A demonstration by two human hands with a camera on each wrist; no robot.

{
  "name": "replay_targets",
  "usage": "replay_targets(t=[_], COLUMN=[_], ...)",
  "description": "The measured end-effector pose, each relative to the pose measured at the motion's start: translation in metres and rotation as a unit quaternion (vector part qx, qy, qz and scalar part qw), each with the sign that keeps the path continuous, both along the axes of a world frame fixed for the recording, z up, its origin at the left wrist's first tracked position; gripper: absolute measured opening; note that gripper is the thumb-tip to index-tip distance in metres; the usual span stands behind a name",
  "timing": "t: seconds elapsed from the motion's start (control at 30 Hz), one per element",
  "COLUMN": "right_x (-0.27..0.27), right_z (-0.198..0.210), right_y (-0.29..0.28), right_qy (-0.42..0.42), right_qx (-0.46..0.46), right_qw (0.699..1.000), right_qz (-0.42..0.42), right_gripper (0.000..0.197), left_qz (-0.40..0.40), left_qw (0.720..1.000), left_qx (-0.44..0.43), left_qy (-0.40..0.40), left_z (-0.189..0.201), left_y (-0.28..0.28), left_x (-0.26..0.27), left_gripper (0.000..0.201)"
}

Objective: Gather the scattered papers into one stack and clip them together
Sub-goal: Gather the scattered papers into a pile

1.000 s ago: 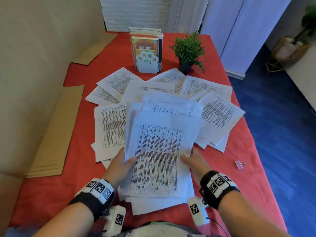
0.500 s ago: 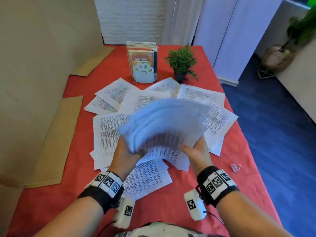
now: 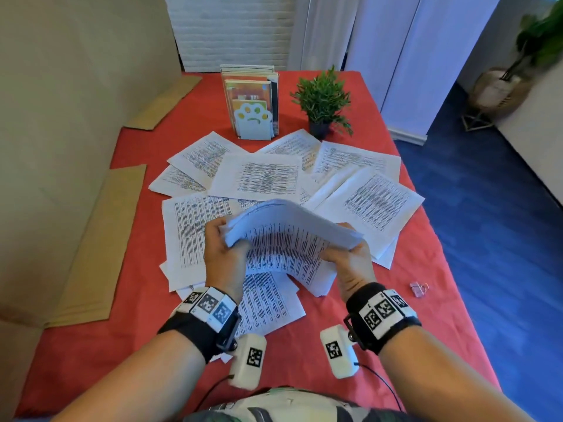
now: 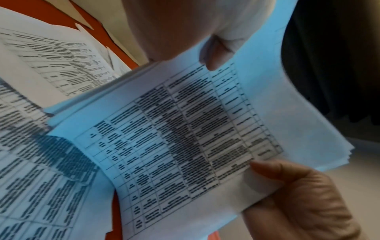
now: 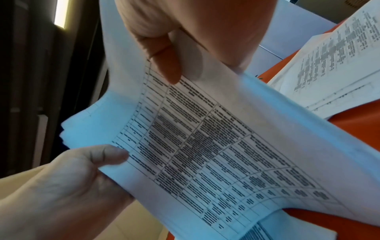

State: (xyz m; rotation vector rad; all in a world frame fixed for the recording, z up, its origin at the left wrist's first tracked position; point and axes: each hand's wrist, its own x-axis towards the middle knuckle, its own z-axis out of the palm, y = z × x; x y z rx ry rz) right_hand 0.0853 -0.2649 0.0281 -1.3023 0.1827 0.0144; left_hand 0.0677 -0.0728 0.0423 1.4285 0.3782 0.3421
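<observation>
A stack of printed sheets hangs bowed above the red table, held at both short edges. My left hand grips its left edge, thumb on the printed face. My right hand grips the right edge, thumb on top. The wrist views show the stack close up, its edges uneven. Several loose sheets lie fanned on the table beyond and under the hands. A small pink binder clip lies on the cloth right of my right hand.
A white paw-shaped bookend with books and a small potted plant stand at the back of the table. Flat cardboard sheets lie along the left edge by a wall. The table's right edge drops to blue floor.
The stack lay flat on the table under both hands a second ago. Both hands have lifted it off the table and now hold it bent in the air.
</observation>
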Motion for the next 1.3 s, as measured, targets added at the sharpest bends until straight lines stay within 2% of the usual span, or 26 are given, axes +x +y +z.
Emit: replay_targets(t=[0.13,0.23,0.33,0.43,0.53,0.57,0.6,0.7,0.8,0.93,1.03,1.17,1.3], right_x=[0.0,0.002,0.004,0.005,0.006,0.006,0.007,0.009,0.012,0.014,0.014,0.015,0.017], right_z=[-0.002,-0.006,-0.006,-0.007,-0.012,-0.014,-0.016,-0.022,-0.025,-0.024,-0.025,-0.029,-0.029], right_y=[-0.002,-0.006,-0.005,-0.006,-0.007,-0.007,-0.008,-0.007,-0.001,0.005,0.005,0.003,0.004], right_qy=[-0.004,0.018,0.014,0.011,0.024,0.032,0.041,0.068,0.072,0.075,0.078,0.097,0.11], right_qx=[0.0,-0.008,-0.03,-0.02,-0.027,-0.032,-0.035,-0.033,-0.01,0.022,0.01,-0.017,-0.041], right_qw=[1.0,1.0,0.999,0.999,0.999,0.998,0.998,0.997,0.997,0.997,0.997,0.995,0.993], right_qz=[0.004,0.017,0.034,0.042,0.039,0.037,0.036,0.029,0.003,-0.006,0.011,0.022,0.02], right_gripper=[0.044,0.044,0.038,0.04,0.043,0.042,0.041,0.042,0.037,0.044,0.034,0.025,0.022], left_qz=[0.044,0.041,0.09,0.114,0.089,0.067,0.044,-0.039,-0.055,-0.037,-0.041,-0.055,-0.064], left_qw=[0.996,0.99,0.989,0.986,0.984,0.985,0.986,0.994,0.996,0.996,0.996,0.995,0.99], left_qx=[0.01,-0.014,0.005,0.018,0.034,0.053,0.071,0.074,0.076,0.084,0.079,0.074,0.112], left_qy=[-0.074,-0.132,-0.116,-0.117,-0.148,-0.147,-0.143,-0.076,-0.007,0.011,0.012,0.044,0.05], left_z=[0.014,0.03,0.038,0.039,0.034,0.031,0.024,0.002,-0.016,-0.024,-0.028,-0.036,-0.034], left_y=[-0.007,-0.015,-0.014,-0.008,-0.003,-0.002,0.0,0.007,0.01,0.009,0.009,0.015,0.012], left_x=[0.0,0.0,0.007,0.017,0.016,0.013,0.01,0.006,0.005,0.006,0.006,0.006,0.008], left_gripper=[0.047,0.043,0.041,0.009,0.011,0.022,0.036,0.052,0.064,0.06,0.065,0.059,0.054])
